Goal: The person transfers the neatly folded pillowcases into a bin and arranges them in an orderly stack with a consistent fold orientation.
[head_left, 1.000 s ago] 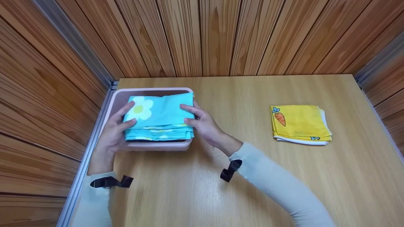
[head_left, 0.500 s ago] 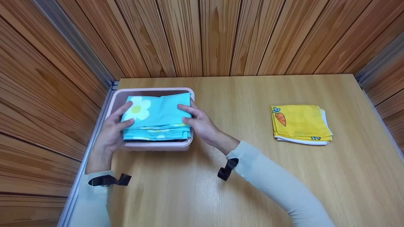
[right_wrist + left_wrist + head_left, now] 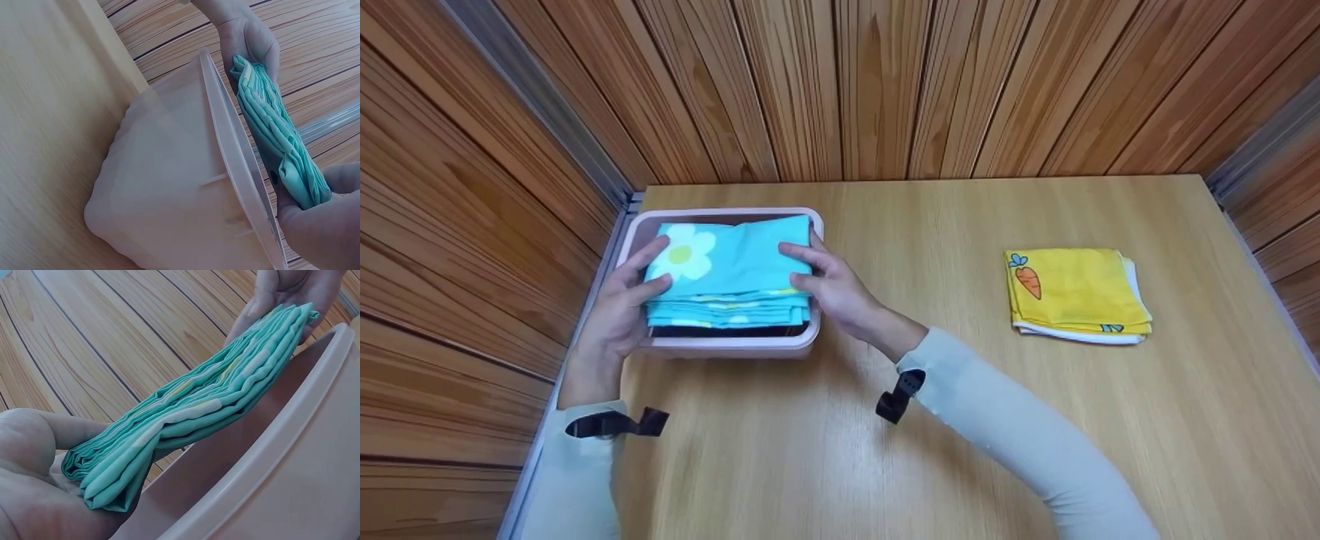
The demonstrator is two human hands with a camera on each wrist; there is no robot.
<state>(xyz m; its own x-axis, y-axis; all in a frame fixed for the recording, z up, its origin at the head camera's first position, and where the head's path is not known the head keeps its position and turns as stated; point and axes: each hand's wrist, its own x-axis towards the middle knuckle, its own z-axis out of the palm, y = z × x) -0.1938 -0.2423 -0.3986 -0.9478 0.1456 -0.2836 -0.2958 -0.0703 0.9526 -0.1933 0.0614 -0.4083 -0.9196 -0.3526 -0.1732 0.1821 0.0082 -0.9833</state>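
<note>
Both hands hold a thick folded turquoise cloth (image 3: 746, 259) with a white flower print, level over the mouth of a pale pink bin (image 3: 735, 343). My left hand (image 3: 611, 311) grips its left end, thumb and fingers on the top face. On the opposite end, my right hand (image 3: 844, 292) grips in the same way. The left wrist view shows the stacked layers of the cloth (image 3: 197, 402) above the bin's rim (image 3: 281, 444), sagging a little. From the right wrist, the cloth (image 3: 281, 140) appears just outside the bin's opening. Its underside is mostly hidden.
A folded yellow cloth (image 3: 1072, 289) with carrot prints and white edging lies on the right of the wooden table (image 3: 945, 217). Wood-plank walls (image 3: 877, 90) stand behind and at the sides. A metal rail runs close along the bin's left.
The turquoise cloth and both hands have shifted slightly left, and lately a little toward the back wall. More of the bin's dark inside shows at its front. The grips look the same.
</note>
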